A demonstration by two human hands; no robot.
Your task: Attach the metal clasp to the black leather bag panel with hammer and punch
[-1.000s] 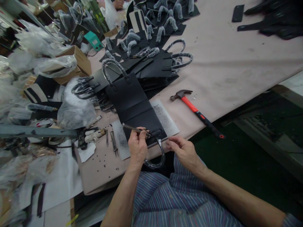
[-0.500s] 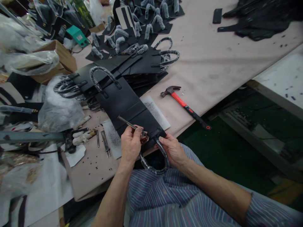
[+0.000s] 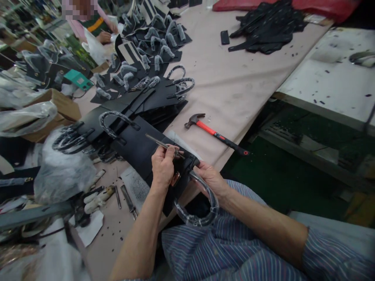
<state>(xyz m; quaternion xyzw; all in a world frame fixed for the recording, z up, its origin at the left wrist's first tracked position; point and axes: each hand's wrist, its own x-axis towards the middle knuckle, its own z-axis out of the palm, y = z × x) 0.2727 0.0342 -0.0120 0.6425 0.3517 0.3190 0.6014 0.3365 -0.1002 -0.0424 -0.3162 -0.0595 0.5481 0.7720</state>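
A black handbag panel (image 3: 146, 136) lies slanted over the table edge, with a plastic-wrapped handle at each end. My left hand (image 3: 163, 166) is closed around a thin metal rod (image 3: 154, 139), its tip pointing up and left over the panel. Just below those fingers shows a shiny copper-coloured piece (image 3: 175, 178); whether I hold it I cannot tell. My right hand (image 3: 211, 177) pinches the panel's near end, beside the base of the near handle (image 3: 215, 207). Under the panel sits a pale, speckled board (image 3: 136, 183).
A red-handled claw hammer (image 3: 215, 134) lies right of the panel. Stacked black panels (image 3: 117, 99) and many wrapped handles lie beyond. Hand tools (image 3: 128, 198), a plastic bag (image 3: 63, 171) and a cardboard box (image 3: 54, 117) are at left. Another person (image 3: 90, 23) sits at the far side.
My view has swung, bringing the other person into sight. The panel's near end has tilted up in my right hand, and its near handle sticks out further. My left hand keeps the rod.
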